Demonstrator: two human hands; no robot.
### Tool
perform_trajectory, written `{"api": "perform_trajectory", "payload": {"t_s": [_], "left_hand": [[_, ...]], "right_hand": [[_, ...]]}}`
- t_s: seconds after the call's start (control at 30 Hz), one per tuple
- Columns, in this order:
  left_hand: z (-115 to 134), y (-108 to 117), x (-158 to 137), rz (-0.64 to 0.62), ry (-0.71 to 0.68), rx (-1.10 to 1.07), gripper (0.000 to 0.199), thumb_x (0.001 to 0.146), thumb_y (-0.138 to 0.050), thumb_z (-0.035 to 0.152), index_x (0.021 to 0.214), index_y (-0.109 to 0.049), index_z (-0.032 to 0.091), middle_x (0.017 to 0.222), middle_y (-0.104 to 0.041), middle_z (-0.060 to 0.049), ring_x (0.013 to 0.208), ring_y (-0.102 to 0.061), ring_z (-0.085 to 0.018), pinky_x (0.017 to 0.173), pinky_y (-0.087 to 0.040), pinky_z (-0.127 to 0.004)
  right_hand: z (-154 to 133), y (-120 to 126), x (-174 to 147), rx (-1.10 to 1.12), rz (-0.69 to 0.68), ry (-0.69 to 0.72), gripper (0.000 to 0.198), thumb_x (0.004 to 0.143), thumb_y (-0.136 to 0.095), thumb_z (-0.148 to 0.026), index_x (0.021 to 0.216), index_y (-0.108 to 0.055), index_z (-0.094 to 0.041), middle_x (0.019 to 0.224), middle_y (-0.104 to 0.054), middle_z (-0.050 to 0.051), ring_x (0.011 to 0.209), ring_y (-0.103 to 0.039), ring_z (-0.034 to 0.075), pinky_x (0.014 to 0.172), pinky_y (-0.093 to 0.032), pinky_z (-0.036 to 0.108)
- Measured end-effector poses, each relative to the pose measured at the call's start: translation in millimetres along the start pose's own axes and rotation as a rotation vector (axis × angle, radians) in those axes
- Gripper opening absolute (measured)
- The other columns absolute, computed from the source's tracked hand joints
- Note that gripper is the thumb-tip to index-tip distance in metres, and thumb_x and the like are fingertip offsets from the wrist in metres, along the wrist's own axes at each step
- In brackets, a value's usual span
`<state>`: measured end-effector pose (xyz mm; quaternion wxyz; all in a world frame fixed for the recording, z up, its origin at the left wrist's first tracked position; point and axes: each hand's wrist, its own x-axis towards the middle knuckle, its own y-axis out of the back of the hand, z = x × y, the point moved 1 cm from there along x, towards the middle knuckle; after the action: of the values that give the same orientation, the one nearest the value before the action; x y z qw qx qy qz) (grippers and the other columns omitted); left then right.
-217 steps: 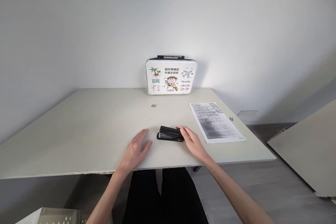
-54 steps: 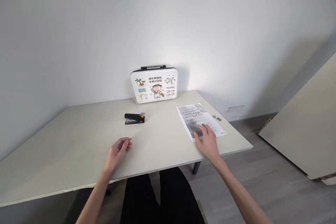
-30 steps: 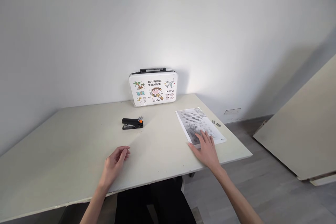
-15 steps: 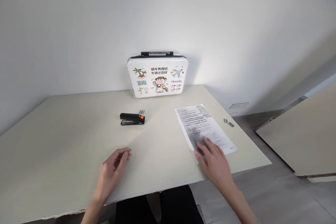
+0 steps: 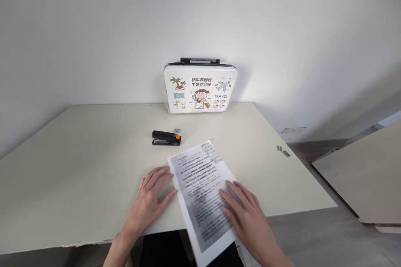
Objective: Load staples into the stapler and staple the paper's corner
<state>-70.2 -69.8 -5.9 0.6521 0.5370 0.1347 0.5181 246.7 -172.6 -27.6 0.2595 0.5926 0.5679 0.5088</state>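
A printed sheet of paper (image 5: 200,196) lies aslant in front of me, its lower part hanging past the table's front edge. My right hand (image 5: 247,212) rests on its right side, fingers spread over the print. At the left edge of the sheet is my left hand (image 5: 153,198), its fingers apart and the tips at or just beside the paper. Beyond the sheet, a black stapler (image 5: 166,138) with an orange button lies on the table. A few strips of staples (image 5: 177,130) sit just behind it.
A white case (image 5: 200,89) with cartoon prints and a black handle stands against the wall at the table's back. More staple strips (image 5: 283,151) lie near the right edge of the pale table (image 5: 78,167). A light panel (image 5: 360,175) is on the right, beyond the table.
The sheet has slid left and toward me under my right hand, and now overhangs the front edge. My left hand has opened and come to the paper's left edge. The view has shifted slightly.
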Motion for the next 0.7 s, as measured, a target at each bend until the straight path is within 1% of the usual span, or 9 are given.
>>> {"api": "perform_trajectory", "payload": {"t_s": [0.13, 0.17, 0.23, 0.3, 0.43, 0.5, 0.53, 0.6, 0.7], "left_hand": [[-4.7, -6.3, -3.5, 0.021, 0.012, 0.061, 0.038, 0.103, -0.061, 0.047, 0.137, -0.062, 0.029, 0.154, -0.058, -0.008, 0.150, -0.042, -0.036, 0.114, -0.045, -0.061], [-6.3, -6.6, -5.0, 0.023, 0.017, 0.073, 0.038, 0.104, -0.059, 0.047, 0.137, -0.062, 0.029, 0.155, -0.057, -0.007, 0.152, -0.040, -0.036, 0.115, -0.044, -0.062], [-10.1, -4.6, -9.2, 0.012, 0.013, 0.094, 0.037, 0.106, -0.056, 0.046, 0.139, -0.061, 0.030, 0.156, -0.057, -0.005, 0.154, -0.038, -0.035, 0.117, -0.043, -0.063], [-15.7, 1.0, -15.5, -0.006, -0.004, 0.116, 0.039, 0.107, -0.054, 0.046, 0.142, -0.060, 0.031, 0.157, -0.057, -0.003, 0.154, -0.039, -0.033, 0.120, -0.040, -0.062], [-35.2, 18.0, -30.8, -0.039, 0.018, 0.145, 0.043, 0.107, -0.052, 0.048, 0.148, -0.056, 0.033, 0.160, -0.053, 0.000, 0.155, -0.039, -0.032, 0.122, -0.040, -0.060], [-45.6, 25.0, -36.4, -0.057, 0.055, 0.147, 0.046, 0.108, -0.050, 0.049, 0.150, -0.054, 0.033, 0.162, -0.051, 0.000, 0.156, -0.037, -0.033, 0.122, -0.041, -0.061], [-49.7, 27.7, -38.1, -0.059, 0.072, 0.144, 0.047, 0.108, -0.049, 0.050, 0.151, -0.053, 0.033, 0.163, -0.050, 0.000, 0.156, -0.036, -0.033, 0.122, -0.041, -0.061], [-54.7, 31.2, -38.8, -0.048, 0.092, 0.124, 0.046, 0.108, -0.048, 0.051, 0.150, -0.055, 0.033, 0.161, -0.052, -0.001, 0.156, -0.036, -0.033, 0.122, -0.041, -0.061], [-55.9, 34.6, -32.4, -0.022, 0.085, 0.056, 0.042, 0.107, -0.050, 0.050, 0.143, -0.061, 0.031, 0.156, -0.058, -0.002, 0.154, -0.040, -0.032, 0.122, -0.042, -0.057]], "right_hand": [[-40.1, 0.5, 10.5, 0.098, -0.187, 0.120, 0.043, 0.108, -0.052, -0.042, 0.151, -0.056, -0.036, 0.162, -0.051, 0.002, 0.144, -0.055, 0.031, 0.108, -0.058, 0.049], [-46.5, 3.0, 16.1, 0.143, -0.227, 0.137, 0.044, 0.109, -0.051, -0.042, 0.153, -0.054, -0.036, 0.162, -0.051, 0.001, 0.144, -0.055, 0.029, 0.109, -0.057, 0.046], [-49.1, 8.5, 28.4, 0.218, -0.245, 0.118, 0.044, 0.110, -0.049, -0.040, 0.153, -0.054, -0.036, 0.160, -0.054, 0.000, 0.143, -0.056, 0.026, 0.112, -0.056, 0.044], [-38.8, 12.8, 38.8, 0.268, -0.204, 0.062, 0.041, 0.110, -0.048, -0.038, 0.149, -0.058, -0.034, 0.157, -0.057, 0.002, 0.143, -0.056, 0.026, 0.113, -0.056, 0.044], [-1.0, 16.0, 46.8, 0.346, -0.129, -0.040, 0.035, 0.108, -0.049, -0.039, 0.137, -0.067, -0.032, 0.150, -0.063, 0.005, 0.140, -0.059, 0.027, 0.114, -0.055, 0.047], [17.6, 15.7, 47.2, 0.398, -0.124, -0.120, 0.034, 0.108, -0.048, -0.043, 0.133, -0.069, -0.032, 0.147, -0.065, 0.006, 0.136, -0.062, 0.027, 0.104, -0.061, 0.044], [25.5, 15.3, 47.4, 0.430, -0.130, -0.162, 0.035, 0.108, -0.048, -0.045, 0.131, -0.070, -0.032, 0.147, -0.065, 0.007, 0.134, -0.064, 0.027, 0.095, -0.065, 0.040], [38.3, 14.0, 48.6, 0.499, -0.132, -0.234, 0.036, 0.108, -0.047, -0.049, 0.127, -0.072, -0.030, 0.144, -0.067, 0.008, 0.130, -0.066, 0.028, 0.078, -0.066, 0.032], [48.2, 11.5, 50.5, 0.573, -0.106, -0.293, 0.038, 0.107, -0.048, -0.051, 0.123, -0.073, -0.028, 0.137, -0.071, 0.010, 0.125, -0.069, 0.027, 0.071, -0.063, 0.028]]}}
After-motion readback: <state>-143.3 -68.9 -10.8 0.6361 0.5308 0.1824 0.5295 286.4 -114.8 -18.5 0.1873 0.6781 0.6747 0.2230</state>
